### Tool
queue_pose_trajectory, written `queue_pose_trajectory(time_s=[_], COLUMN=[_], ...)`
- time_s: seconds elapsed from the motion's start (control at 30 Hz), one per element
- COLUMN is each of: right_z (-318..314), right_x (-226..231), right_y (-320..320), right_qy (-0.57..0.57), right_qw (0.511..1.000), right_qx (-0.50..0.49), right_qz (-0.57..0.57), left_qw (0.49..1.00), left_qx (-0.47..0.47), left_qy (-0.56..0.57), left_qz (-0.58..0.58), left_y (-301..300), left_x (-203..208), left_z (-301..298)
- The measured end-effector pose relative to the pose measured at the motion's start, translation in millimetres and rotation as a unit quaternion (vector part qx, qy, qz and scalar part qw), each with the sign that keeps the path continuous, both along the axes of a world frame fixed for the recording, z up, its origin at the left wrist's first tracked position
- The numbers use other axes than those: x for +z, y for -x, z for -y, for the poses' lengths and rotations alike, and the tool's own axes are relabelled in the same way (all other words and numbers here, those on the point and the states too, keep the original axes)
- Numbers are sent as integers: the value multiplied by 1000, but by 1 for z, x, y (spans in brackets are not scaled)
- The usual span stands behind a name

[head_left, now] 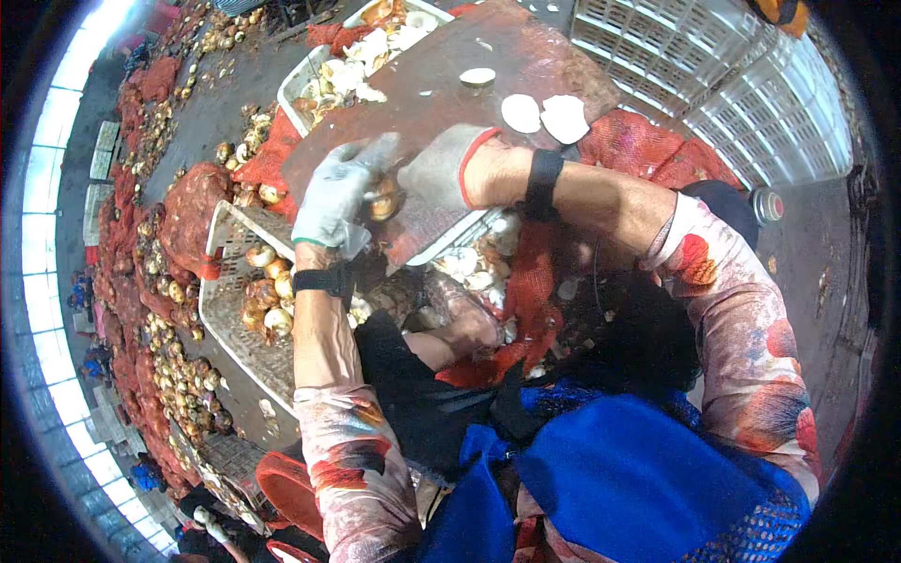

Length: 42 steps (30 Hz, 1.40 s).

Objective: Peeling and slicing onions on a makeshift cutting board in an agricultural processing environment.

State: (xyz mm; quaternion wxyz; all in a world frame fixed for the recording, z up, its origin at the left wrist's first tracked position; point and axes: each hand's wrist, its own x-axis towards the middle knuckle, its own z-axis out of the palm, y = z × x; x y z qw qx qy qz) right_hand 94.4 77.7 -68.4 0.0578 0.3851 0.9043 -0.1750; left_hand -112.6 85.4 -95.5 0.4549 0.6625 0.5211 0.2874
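In front of me a brown-skinned onion (383, 202) sits between my two white-gloved hands, over the near edge of a dark, wet board (432, 98). My left hand (336, 192) is closed round the onion from the left. My right hand (441, 171) is curled close on the onion's right side, its fingers smeared and partly hidden; whatever it grips does not show. Two white cut onion pieces (565, 119) lie on the board beyond my right wrist, and a smaller pale piece (477, 77) lies farther back.
At left stands a white crate (211, 291) with unpeeled onions (267, 291). Peeled onions (352, 75) fill another crate behind the board. White onions (479, 263) lie below its near edge. Red mesh sacks (648, 150) and stacked white crates (723, 84) stand right. People work far left.
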Motion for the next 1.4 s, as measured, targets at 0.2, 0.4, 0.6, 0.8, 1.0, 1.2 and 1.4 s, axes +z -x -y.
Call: queue_pose_trajectory(time_s=[0.2,0.4,0.6,0.8,1.0,1.2,1.4], right_z=[-10,-13,9,20,23,7,5], right_x=[-21,-55,-64,-55,-67,-38,-37], right_y=[13,17,13,12,20,-6,-9], right_qy=[22,127,95,91,81,10,-1], right_qw=[1000,980,986,982,981,989,994], right_qx=[7,25,-70,-103,-119,-112,-101], right_qz=[9,-148,-122,-133,-133,-95,-45], left_qw=[997,991,936,969,909,890,902], left_qx=[50,117,-1,128,248,282,-81], left_qy=[-33,-61,-212,84,208,157,-324], left_qz=[38,10,-280,193,264,322,-272], left_y=[16,25,32,69,2,-22,29], left_x=[-18,-40,-19,-62,6,0,-29], left_z=[18,18,23,-4,19,15,-34])
